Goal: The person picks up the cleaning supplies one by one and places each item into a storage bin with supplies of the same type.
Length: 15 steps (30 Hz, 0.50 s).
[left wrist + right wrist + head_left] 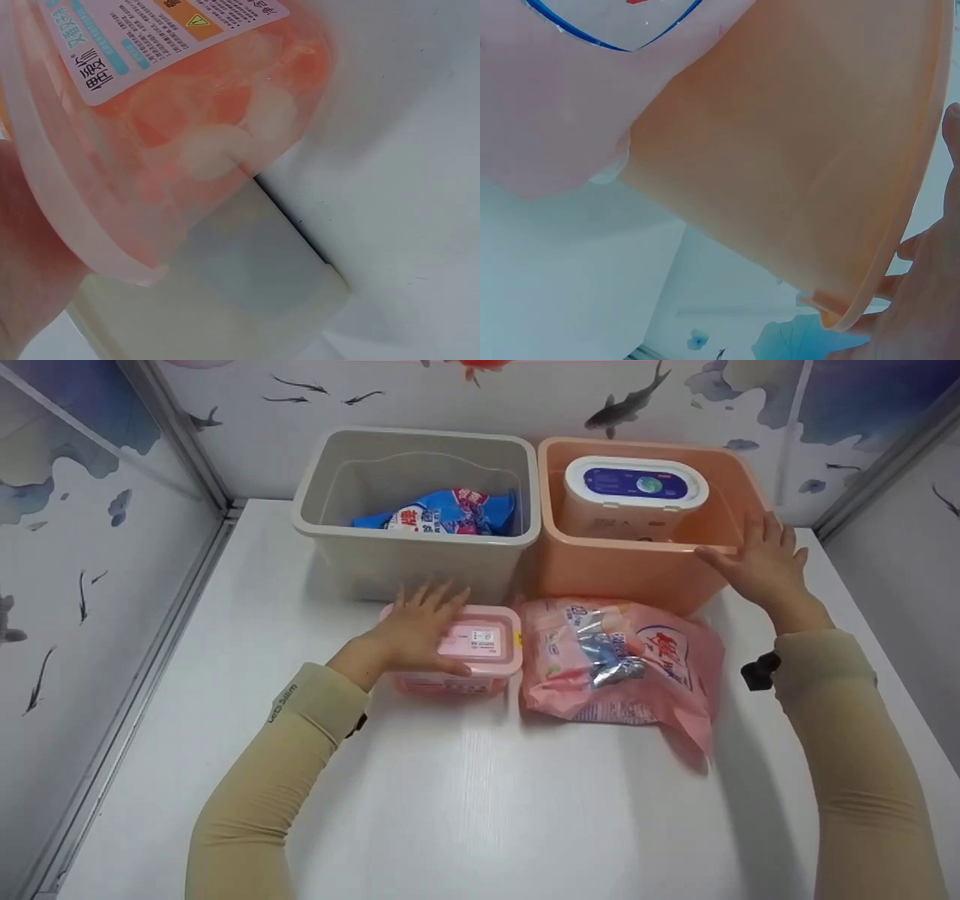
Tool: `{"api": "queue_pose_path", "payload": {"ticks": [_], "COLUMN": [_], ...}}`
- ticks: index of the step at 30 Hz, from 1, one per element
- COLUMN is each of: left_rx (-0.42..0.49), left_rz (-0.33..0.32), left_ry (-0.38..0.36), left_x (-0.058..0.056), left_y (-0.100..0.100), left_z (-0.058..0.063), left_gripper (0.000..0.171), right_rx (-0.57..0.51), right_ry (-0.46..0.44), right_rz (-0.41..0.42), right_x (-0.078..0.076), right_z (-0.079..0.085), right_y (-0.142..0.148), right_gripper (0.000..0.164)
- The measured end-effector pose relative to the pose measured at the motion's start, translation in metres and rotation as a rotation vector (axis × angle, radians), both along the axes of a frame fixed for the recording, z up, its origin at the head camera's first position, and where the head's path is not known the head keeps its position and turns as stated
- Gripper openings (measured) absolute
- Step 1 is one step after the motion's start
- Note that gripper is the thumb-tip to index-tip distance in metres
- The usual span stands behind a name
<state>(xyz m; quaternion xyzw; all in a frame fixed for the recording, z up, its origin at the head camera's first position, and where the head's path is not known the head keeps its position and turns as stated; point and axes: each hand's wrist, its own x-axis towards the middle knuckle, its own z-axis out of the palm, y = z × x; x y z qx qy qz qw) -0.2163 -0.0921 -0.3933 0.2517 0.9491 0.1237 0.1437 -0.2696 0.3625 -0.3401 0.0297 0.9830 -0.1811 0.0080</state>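
Note:
In the head view my left hand (420,634) lies spread over the lid of a pink lidded plastic tub (487,649), thumb along its near edge. Orange and white pieces show through the tub's clear wall (217,127) in the left wrist view. At the front right corner of an orange bin (622,574), my right hand (769,562) touches the rim with outspread fingers. Inside that bin stands a white lidded container (622,519) with a dark blue label. A pink plastic package (622,660) lies right of the tub, in front of the orange bin.
Left of the orange bin stands a grey bin (420,562) holding a blue printed bag (457,510). Both bins stand at the back of a white table (450,810). Panels printed with fish (622,406) enclose the table's back and sides.

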Motion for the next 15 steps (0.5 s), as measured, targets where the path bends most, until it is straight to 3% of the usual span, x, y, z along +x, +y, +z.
{"api": "queue_pose_path", "payload": {"ticks": [15], "left_rx": [-0.001], "left_rz": [-0.027], "left_ry": [-0.044], "left_x": [-0.001], "left_y": [-0.010], "left_z": [-0.004], "left_gripper": [0.118], "right_rx": [-0.116], "right_ry": [-0.086], "right_rz": [-0.009], "right_x": [-0.006], "right_z": [-0.001], "right_y": [0.023], "right_gripper": [0.108]}}
